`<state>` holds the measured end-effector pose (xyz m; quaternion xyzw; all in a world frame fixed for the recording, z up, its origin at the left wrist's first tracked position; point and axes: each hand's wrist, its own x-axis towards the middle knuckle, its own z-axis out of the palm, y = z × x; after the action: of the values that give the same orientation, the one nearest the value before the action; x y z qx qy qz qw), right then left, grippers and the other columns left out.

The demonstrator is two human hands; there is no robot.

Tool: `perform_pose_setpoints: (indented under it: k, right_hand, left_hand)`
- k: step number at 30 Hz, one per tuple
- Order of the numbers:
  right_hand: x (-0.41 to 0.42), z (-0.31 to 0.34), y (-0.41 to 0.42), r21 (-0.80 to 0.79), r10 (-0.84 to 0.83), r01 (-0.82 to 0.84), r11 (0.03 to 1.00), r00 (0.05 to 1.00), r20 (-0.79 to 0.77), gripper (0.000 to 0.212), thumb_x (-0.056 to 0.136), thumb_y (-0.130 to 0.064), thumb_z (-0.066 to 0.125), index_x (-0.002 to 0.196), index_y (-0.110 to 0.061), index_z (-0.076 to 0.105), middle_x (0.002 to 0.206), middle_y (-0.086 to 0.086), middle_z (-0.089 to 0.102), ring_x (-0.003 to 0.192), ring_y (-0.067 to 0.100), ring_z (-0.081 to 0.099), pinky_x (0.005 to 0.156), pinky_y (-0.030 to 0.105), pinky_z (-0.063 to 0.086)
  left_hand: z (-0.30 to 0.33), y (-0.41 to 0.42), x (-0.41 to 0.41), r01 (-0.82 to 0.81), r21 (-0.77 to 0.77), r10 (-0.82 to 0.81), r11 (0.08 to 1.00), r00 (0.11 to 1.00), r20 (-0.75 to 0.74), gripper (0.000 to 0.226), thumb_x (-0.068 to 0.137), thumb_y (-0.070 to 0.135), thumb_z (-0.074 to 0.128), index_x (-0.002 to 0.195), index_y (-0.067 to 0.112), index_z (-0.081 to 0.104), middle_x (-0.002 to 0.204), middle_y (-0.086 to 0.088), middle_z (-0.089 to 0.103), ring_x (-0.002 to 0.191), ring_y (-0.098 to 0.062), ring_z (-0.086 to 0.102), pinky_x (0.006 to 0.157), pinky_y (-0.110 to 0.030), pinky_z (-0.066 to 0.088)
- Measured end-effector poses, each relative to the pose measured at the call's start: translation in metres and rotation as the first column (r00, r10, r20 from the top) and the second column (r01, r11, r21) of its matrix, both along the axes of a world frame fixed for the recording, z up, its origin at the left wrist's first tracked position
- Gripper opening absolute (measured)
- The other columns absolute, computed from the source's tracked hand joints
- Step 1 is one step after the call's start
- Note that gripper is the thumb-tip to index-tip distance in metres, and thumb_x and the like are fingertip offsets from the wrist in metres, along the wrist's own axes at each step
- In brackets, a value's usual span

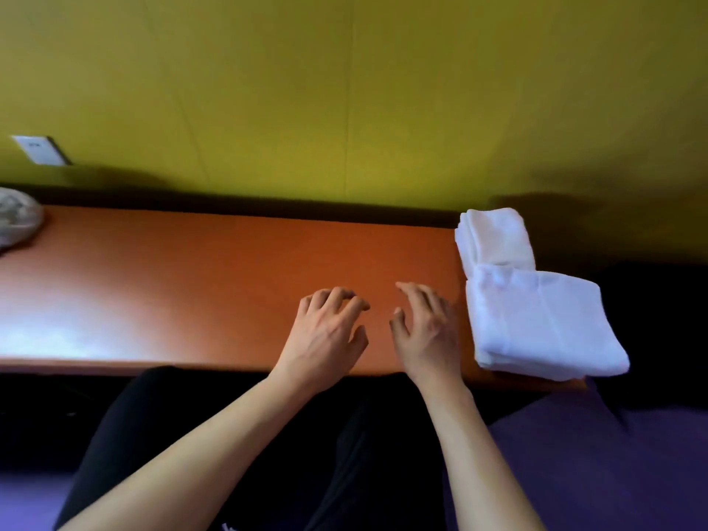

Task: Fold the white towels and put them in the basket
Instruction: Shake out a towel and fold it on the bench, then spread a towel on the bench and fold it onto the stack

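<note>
Hands first: my left hand (329,323) and right hand (425,327) hover at lower centre over the orange table (191,285), fingers loosely curled, grasping nothing. Two folded white towels (536,320) lie at centre right. I see no basket, so I should lift the near one flat, with support underneath.

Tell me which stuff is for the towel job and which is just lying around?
For the job: near folded towel, far folded towel, left hand, right hand.
Just there: orange table, wall plate, clear bag. No basket is visible.
</note>
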<state>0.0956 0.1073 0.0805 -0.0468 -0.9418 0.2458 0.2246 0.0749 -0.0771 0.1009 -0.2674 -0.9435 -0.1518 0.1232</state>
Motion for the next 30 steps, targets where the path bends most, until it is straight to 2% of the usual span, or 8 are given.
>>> perform_pose_setpoints:
  k: [6, 14, 18, 22, 30]
  right_hand:
    - [-0.03, 0.002, -0.095, -0.031, 0.174, -0.173, 0.984, 0.984, 0.047, 0.041, 0.092, -0.022, 0.054, 0.132, -0.025, 0.058, 0.133, -0.004, 0.057, 0.123, 0.018, 0.052, 0.1, 0.039, 0.04]
    - [-0.075, -0.004, -0.23, -0.018, 0.401, -0.402, 0.916, 0.911, 0.092, 0.048, 0.089, -0.027, 0.05, 0.136, -0.023, 0.059, 0.136, 0.0, 0.058, 0.125, 0.021, 0.052, 0.105, 0.039, 0.042]
    - [-0.107, -0.01, -0.295, -0.013, 0.47, -0.472, 0.881, 0.874, 0.124, 0.047, 0.09, -0.027, 0.054, 0.137, -0.025, 0.057, 0.136, 0.0, 0.058, 0.125, 0.02, 0.051, 0.106, 0.039, 0.041]
    - [-0.144, -0.021, -0.353, -0.002, 0.519, -0.527, 0.85, 0.835, 0.184, 0.05, 0.089, -0.031, 0.048, 0.138, -0.024, 0.056, 0.136, 0.0, 0.058, 0.126, 0.021, 0.052, 0.105, 0.04, 0.04]
    - [-0.233, -0.068, -0.448, 0.025, 0.585, -0.622, 0.783, 0.749, 0.311, 0.054, 0.087, -0.031, 0.05, 0.14, -0.026, 0.053, 0.137, 0.001, 0.055, 0.125, 0.023, 0.051, 0.104, 0.037, 0.037]
  left_hand:
    - [0.002, -0.106, 0.004, -0.222, 0.022, 0.222, 0.975, 0.975, 0.031, 0.034, 0.089, 0.035, 0.055, 0.121, 0.026, 0.061, 0.122, 0.001, 0.056, 0.11, -0.027, 0.053, 0.092, -0.042, 0.043]
    - [-0.004, -0.242, 0.002, -0.474, 0.034, 0.468, 0.88, 0.877, 0.105, 0.038, 0.089, 0.039, 0.049, 0.124, 0.028, 0.057, 0.126, 0.004, 0.055, 0.11, -0.025, 0.054, 0.093, -0.04, 0.043]
    - [-0.017, -0.305, -0.009, -0.545, 0.027, 0.539, 0.838, 0.834, 0.117, 0.036, 0.089, 0.039, 0.047, 0.122, 0.03, 0.057, 0.124, 0.006, 0.057, 0.108, -0.023, 0.055, 0.091, -0.037, 0.04]
    - [-0.038, -0.365, -0.034, -0.6, 0.011, 0.594, 0.8, 0.794, 0.131, 0.036, 0.087, 0.04, 0.047, 0.119, 0.031, 0.06, 0.121, 0.006, 0.058, 0.105, -0.023, 0.057, 0.089, -0.037, 0.042]
    - [-0.094, -0.472, -0.125, -0.691, -0.041, 0.689, 0.722, 0.713, 0.13, 0.045, 0.083, 0.044, 0.037, 0.117, 0.029, 0.062, 0.117, 0.004, 0.061, 0.103, -0.027, 0.058, 0.091, -0.042, 0.044]
